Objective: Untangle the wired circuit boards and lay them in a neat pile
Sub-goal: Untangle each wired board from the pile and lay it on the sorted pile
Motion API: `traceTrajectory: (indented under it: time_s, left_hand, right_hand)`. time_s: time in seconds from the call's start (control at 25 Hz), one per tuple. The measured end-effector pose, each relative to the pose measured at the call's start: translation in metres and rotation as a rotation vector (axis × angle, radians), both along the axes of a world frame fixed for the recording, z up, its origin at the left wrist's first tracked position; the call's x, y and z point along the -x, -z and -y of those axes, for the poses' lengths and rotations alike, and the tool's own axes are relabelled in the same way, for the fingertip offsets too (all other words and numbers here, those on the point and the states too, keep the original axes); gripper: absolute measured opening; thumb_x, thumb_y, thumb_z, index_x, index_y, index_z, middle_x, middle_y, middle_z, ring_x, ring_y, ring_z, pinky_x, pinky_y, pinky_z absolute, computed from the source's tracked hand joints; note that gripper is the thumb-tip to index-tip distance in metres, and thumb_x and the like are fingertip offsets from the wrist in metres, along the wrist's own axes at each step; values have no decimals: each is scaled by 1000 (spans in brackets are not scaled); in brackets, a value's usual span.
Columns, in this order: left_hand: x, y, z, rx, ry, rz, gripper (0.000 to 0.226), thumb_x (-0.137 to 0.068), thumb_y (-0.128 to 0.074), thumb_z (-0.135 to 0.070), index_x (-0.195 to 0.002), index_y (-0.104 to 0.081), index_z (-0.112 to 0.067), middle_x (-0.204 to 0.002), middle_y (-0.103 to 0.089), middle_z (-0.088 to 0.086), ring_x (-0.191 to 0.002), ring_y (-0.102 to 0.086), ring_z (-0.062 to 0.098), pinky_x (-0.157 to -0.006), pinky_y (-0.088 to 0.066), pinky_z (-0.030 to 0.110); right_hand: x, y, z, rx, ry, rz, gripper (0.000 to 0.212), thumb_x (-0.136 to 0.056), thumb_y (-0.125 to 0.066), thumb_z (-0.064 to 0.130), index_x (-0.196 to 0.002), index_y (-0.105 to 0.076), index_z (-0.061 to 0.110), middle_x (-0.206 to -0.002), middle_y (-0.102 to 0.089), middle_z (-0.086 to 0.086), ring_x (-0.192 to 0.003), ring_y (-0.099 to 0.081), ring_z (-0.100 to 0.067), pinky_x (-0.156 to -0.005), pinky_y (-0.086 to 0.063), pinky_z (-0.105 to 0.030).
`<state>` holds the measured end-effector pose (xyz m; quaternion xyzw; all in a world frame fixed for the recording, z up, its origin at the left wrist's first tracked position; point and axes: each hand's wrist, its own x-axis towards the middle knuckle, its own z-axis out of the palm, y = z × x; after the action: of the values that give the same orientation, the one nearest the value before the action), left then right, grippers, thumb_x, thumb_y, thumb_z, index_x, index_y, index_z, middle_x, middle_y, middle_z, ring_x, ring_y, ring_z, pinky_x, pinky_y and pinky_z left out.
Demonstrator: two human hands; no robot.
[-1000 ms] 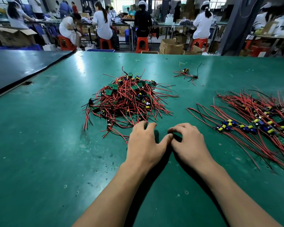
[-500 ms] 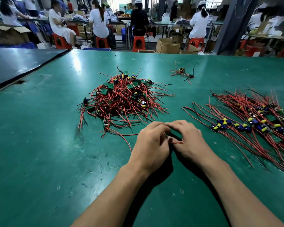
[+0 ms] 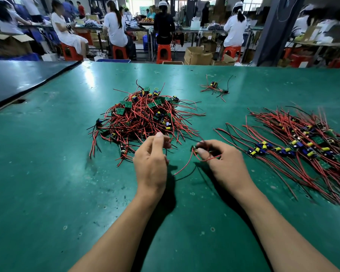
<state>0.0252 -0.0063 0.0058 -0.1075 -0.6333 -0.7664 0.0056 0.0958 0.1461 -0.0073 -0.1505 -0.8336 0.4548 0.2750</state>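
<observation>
My right hand [image 3: 222,163] pinches one board [image 3: 195,149] in its fingers [image 3: 209,144], just above the worktop [image 3: 47,173], between the tangle [image 3: 143,118] and the pile [image 3: 294,146]. Its red leads [image 3: 185,165] droop to the worktop. My left hand [image 3: 151,163] hangs beside it, thumb against curled fingers; whether a thin lead is caught there I cannot tell.

I judge the board very light and stiff but fragile at its solder joints, and the leads limp, springy and quick to snag. I would hold it by the board's edges and never tug the wire.

The tangle lies just beyond my left hand, so trailing leads could hook it. The pile is near on the right. A stray cluster [image 3: 214,87] sits well apart, farther back.
</observation>
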Motion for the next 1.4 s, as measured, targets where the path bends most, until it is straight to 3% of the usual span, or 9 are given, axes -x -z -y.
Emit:
traceTrajectory:
  time_s: [0.2, 0.32, 0.4, 0.56, 0.68, 0.84, 1.04, 1.24, 1.4]
  left_hand:
    - [5, -2, 0, -101, 121, 232, 23, -97, -56, -23, -88, -66, -4, -69, -62, 5, -40, -47, 11, -37, -37, 19]
    - [1, -4, -2, -120, 382, 353, 24, -91, -64, -30, -88, -66, -6, -66, -65, 8, -43, -54, 15, -40, -44, 21]
    - [-3, -6, -5, -116, 536, 428, 37, -80, -69, -43, -90, -65, -8, -70, -68, 11, -46, -60, 18, -43, -50, 23]
    - [-8, -3, -8, -128, 686, 467, 51, -65, -77, -49, -91, -64, -8, -73, -69, 12, -52, -65, 22, -47, -54, 26]
    - [-9, 0, -8, -111, 704, 411, 46, -66, -81, -36, -95, -60, -8, -71, -69, 9, -56, -69, 22, -53, -57, 28]
    - [-8, 2, -8, -94, 746, 383, 39, -67, -80, -19, -100, -62, -7, -84, -73, 11, -60, -69, 19, -58, -59, 28]
    - [-8, 4, -9, -55, 749, 334, 21, -77, -72, 5, -94, -70, -7, -87, -74, 8, -69, -68, 16, -68, -57, 26]
    - [-7, 1, -7, -34, 764, 331, 21, -77, -70, 10, -84, -66, -10, -83, -70, 8, -69, -67, 18, -65, -58, 24]
    - [-5, -2, -5, 32, 820, 331, 19, -82, -64, 10, -83, -62, -9, -80, -64, 9, -64, -61, 16, -63, -55, 23]
  right_hand:
    - [-3, -17, 1, 601, -135, -107, 17, -82, -73, 27, -97, -78, 21, -79, -67, 7, -64, -51, -5, -61, -39, -17]
    - [-5, -22, 4, 801, -215, -104, 26, -66, -78, 34, -89, -78, 20, -80, -69, 5, -61, -48, -8, -57, -36, -19]
    - [-4, -23, 5, 866, -221, -110, 16, -64, -79, 33, -74, -76, 22, -73, -69, 4, -59, -46, -9, -54, -37, -18]
    - [-5, -19, 4, 797, -261, -36, 19, -74, -75, 38, -72, -73, 19, -65, -64, 0, -57, -50, -14, -54, -42, -25]
    - [-6, -18, 10, 682, -319, -15, 24, -75, -76, 44, -72, -75, 20, -68, -66, -1, -58, -57, -13, -50, -49, -24]
    - [-4, -17, 11, 637, -316, 16, 34, -78, -74, 44, -87, -78, 12, -87, -75, -16, -76, -67, -21, -64, -56, -27]
    - [-4, -20, 12, 712, -295, -6, 33, -76, -75, 39, -84, -77, 8, -75, -72, -12, -61, -65, -18, -53, -54, -25]
    - [-1, -19, 2, 770, -146, -31, 46, -58, -84, 44, -87, -72, 10, -56, -41, 0, -55, -30, -15, -57, -21, -31]
    - [-1, -19, 2, 873, -181, -10, 38, -58, -86, 46, -75, -72, 15, -54, -38, 2, -55, -25, -14, -61, -19, -33]
